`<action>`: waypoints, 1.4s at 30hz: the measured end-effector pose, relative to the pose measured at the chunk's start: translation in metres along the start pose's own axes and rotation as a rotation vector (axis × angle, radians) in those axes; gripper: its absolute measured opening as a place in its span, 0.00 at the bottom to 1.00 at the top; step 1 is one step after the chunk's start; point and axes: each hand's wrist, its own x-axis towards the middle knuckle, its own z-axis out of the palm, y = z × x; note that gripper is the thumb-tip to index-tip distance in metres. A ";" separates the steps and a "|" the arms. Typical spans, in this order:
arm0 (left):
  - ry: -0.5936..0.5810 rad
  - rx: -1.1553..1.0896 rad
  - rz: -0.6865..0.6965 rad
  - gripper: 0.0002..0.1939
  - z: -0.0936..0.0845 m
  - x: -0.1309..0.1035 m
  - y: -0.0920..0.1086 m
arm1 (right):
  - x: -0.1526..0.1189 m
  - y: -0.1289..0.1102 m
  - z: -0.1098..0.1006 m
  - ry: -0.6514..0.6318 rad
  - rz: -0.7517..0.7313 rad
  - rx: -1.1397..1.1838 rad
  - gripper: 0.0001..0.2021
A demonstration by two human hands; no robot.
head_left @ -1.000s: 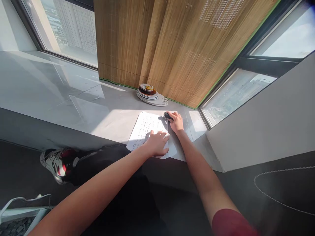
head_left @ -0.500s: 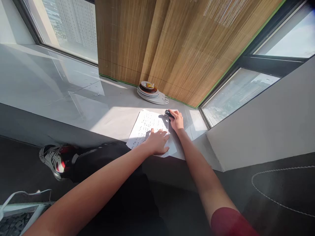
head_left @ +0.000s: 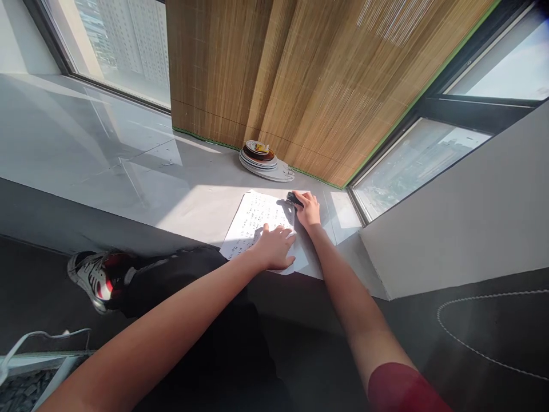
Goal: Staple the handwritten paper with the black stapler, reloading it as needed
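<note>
Sheets of white paper [head_left: 246, 223] covered in handwriting lie on the sunlit window ledge. My left hand [head_left: 277, 249] rests on their near right part, palm down, fingers apart, holding nothing. At the far right edge of the paper, my right hand [head_left: 309, 210] is closed around a small black stapler [head_left: 294, 198]. Its dark front end points left over the paper's edge and casts a shadow there. My right palm and fingers hide the rest of it.
Behind the paper stands a stack of plates [head_left: 259, 163] with a small yellow item on top, in front of a bamboo blind [head_left: 274, 74]. A white wall [head_left: 450, 212] rises on the right. A shoe [head_left: 92, 280] shows at lower left, beside a white-framed object [head_left: 47, 372].
The view shifts very slightly. Both hands, the stapler and the paper stay in nearly the same place.
</note>
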 end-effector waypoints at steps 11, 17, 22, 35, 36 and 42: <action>-0.028 -0.019 -0.010 0.28 -0.007 0.001 0.003 | -0.008 -0.007 -0.005 -0.079 -0.053 -0.188 0.35; -0.042 -0.014 -0.009 0.28 -0.009 0.003 0.003 | -0.008 -0.013 -0.011 -0.115 -0.125 -0.255 0.31; -0.049 -0.006 -0.019 0.28 -0.012 0.001 0.005 | 0.005 -0.023 -0.014 -0.199 -0.154 -0.261 0.23; -0.010 0.004 -0.030 0.27 -0.002 0.000 0.004 | 0.020 -0.028 -0.004 0.001 0.059 0.032 0.15; -0.017 0.009 -0.030 0.27 -0.003 0.000 0.006 | 0.019 -0.028 -0.003 0.026 0.064 0.040 0.16; -0.014 -0.065 -0.040 0.25 -0.030 0.008 -0.014 | 0.022 -0.025 -0.006 0.034 0.013 0.155 0.27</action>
